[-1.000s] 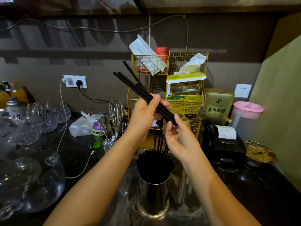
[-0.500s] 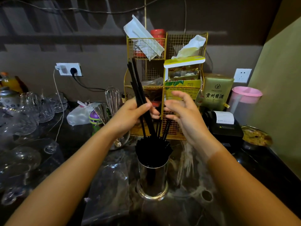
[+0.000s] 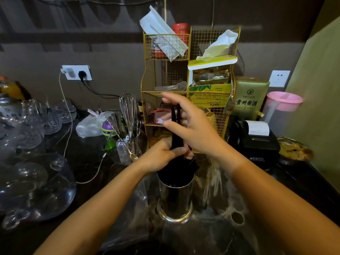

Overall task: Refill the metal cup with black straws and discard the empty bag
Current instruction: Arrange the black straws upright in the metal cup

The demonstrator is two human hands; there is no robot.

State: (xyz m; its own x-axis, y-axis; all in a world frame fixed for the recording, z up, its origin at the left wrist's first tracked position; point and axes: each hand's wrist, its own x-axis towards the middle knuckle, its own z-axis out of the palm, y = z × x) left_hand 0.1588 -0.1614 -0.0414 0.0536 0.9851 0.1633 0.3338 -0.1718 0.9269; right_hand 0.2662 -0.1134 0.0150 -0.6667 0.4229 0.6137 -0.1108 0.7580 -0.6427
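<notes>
A shiny metal cup (image 3: 174, 201) stands on the dark counter in front of me, packed with black straws (image 3: 176, 169). My left hand (image 3: 161, 156) is closed around a small bunch of black straws (image 3: 175, 126) just above the cup's rim, holding them upright with their lower ends among the others. My right hand (image 3: 191, 126) hovers behind the bunch's tops, fingers spread, palm against the straws. A crumpled clear plastic bag (image 3: 215, 181) lies flat on the counter around the cup's base.
A gold wire rack (image 3: 209, 107) with tissues and packets stands right behind the cup. A glass with a whisk (image 3: 127, 111) and spoons is to the left, and glassware (image 3: 36, 181) crowds the far left. A black receipt printer (image 3: 257, 140) and a pink-lidded jug (image 3: 283, 102) sit at right.
The left hand has lowered the bunch of straws from a slant to upright and down into the cup. The right hand let go of the lower ends and moved up behind the tops.
</notes>
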